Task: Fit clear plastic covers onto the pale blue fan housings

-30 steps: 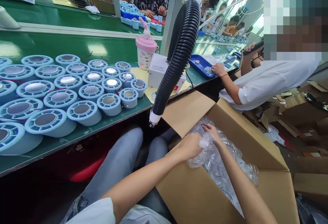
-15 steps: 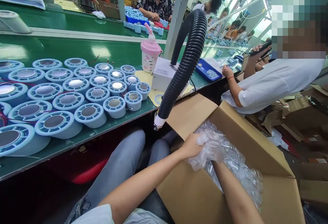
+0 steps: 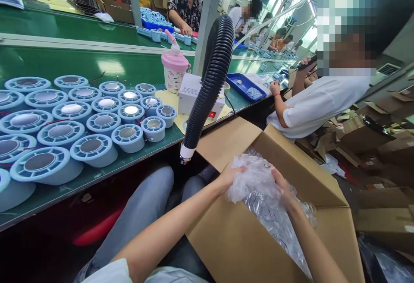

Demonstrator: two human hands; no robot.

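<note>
An open cardboard box (image 3: 226, 235) stands on the floor beside my knees, lined with a clear plastic bag (image 3: 255, 183). My left hand (image 3: 230, 176) grips a bunched part of that bag at the box's near edge. My right hand (image 3: 284, 187) presses against the bag's other side, fingers spread over the crumpled plastic. What lies inside the bag is hidden by its folds.
Several light-blue round housings (image 3: 93, 149) with metal centres cover the green bench (image 3: 106, 175) to my left. A black corrugated hose (image 3: 210, 84) hangs down over the box flap. A pink cup (image 3: 174, 70), a white unit (image 3: 194, 97), a blue tray (image 3: 242, 85) and a seated person in white (image 3: 320, 102) are beyond.
Both hands have lifted the bunched plastic higher above the box. My right hand came out from under the bag and now rests on its side.
</note>
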